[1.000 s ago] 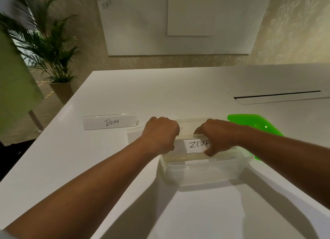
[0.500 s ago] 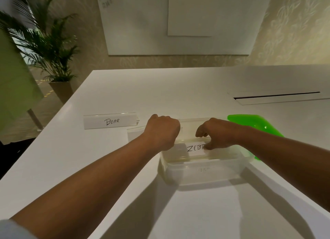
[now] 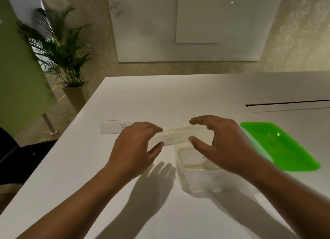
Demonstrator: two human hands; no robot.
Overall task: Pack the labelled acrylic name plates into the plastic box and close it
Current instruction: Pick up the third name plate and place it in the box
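Left hand (image 3: pixel 135 147) pinches the left end of the held plate (image 3: pixel 175 137), fingers curled over the top and thumb under. Right hand (image 3: pixel 223 145) is spread wide at the other end: thumb tip on the near edge, forefinger arched over the far edge. Blurred, so can't tell if it's clamped. The held plate is in the air between the hands, roughly level, over the box's (image 3: pixel 196 178) far-left corner. Packed plate (image 3: pixel 191 156) lies flat inside the box. Far plate (image 3: pixel 114 128) stands on the table (image 3: pixel 160 99), partly behind the left hand. Green lid (image 3: pixel 278 145) lies just right of the box.
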